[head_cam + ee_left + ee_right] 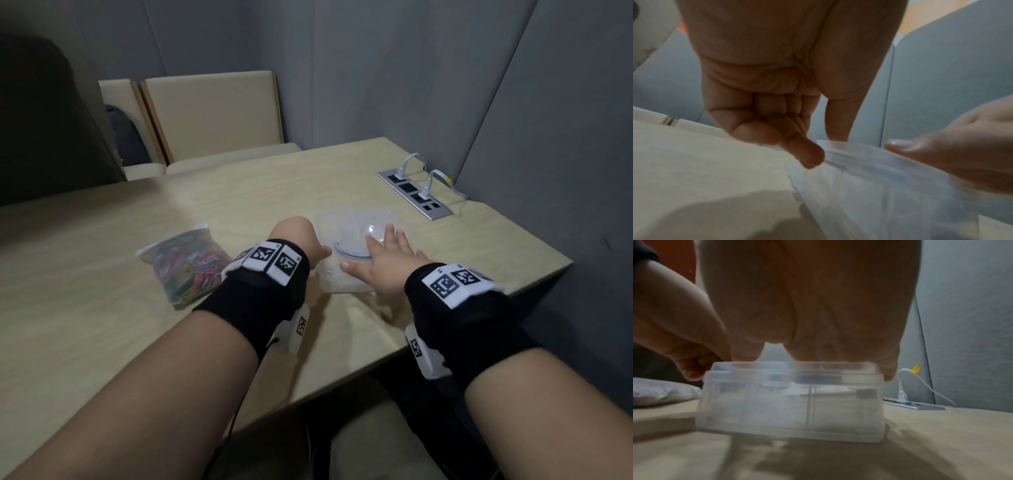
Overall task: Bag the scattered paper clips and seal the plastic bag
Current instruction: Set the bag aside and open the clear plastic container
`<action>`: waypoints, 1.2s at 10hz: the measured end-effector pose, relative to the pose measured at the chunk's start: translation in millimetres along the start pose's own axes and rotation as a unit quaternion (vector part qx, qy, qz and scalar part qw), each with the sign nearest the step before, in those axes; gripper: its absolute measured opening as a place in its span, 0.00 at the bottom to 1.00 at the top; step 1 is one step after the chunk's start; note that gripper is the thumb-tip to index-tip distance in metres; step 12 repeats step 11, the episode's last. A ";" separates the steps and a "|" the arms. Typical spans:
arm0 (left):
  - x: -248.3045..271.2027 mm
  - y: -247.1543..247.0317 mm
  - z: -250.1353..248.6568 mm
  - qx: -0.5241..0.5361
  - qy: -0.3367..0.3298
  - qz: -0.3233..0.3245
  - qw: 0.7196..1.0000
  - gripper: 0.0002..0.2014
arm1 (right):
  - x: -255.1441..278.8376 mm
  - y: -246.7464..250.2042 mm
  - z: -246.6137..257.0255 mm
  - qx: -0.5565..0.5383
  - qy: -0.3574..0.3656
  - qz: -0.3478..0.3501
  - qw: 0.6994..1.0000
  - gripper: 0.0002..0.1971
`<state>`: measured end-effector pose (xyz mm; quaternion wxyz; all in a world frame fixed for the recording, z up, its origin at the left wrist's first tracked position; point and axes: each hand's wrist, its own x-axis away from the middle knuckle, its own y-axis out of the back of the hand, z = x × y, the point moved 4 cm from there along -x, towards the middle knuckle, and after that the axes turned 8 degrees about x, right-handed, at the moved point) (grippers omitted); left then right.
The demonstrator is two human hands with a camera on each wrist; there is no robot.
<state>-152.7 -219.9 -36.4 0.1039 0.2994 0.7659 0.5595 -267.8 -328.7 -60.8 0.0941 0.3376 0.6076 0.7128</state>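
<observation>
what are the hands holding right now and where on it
Both hands are on the clear plastic container. The left hand pinches its left rim between thumb and fingers; the right hand lies flat on the lid, pressing rather than gripping.

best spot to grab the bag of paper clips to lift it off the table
Pinch the flat top strip of the plastic bag at its far end, coming from above. The paper clips bulge the middle, while that strip lies thin and flat on the table.

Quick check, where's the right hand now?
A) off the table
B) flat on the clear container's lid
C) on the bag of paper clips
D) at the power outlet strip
B: the right hand lies with fingers spread on the lid of the clear container; the bag of paper clips lies apart, untouched.
</observation>
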 end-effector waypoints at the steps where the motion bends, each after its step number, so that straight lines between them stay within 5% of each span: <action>1: -1.8 -1.8 -8.0 -0.032 -0.025 -0.004 0.999 0.14 | 0.7 1.4 0.9 -0.005 -0.004 0.020 1.000 0.47; 3: 7.3 -4.0 -17.4 -0.096 -0.093 -0.042 0.990 0.08 | -1.2 1.8 8.4 0.025 -0.023 -0.005 0.999 0.47; 5: 7.9 0.5 -0.5 -0.078 -0.054 -0.006 0.995 0.19 | -10.0 2.1 8.1 0.028 -0.014 -0.019 0.999 0.47; 9: 50.2 60.4 92.3 0.150 -0.023 -0.050 0.987 0.10 | -43.9 22.5 8.9 0.069 0.032 0.007 0.997 0.45; 12: 67.8 84.4 150.5 0.189 -0.037 -0.017 0.981 0.09 | -50.7 53.8 5.0 0.060 0.036 0.048 0.996 0.47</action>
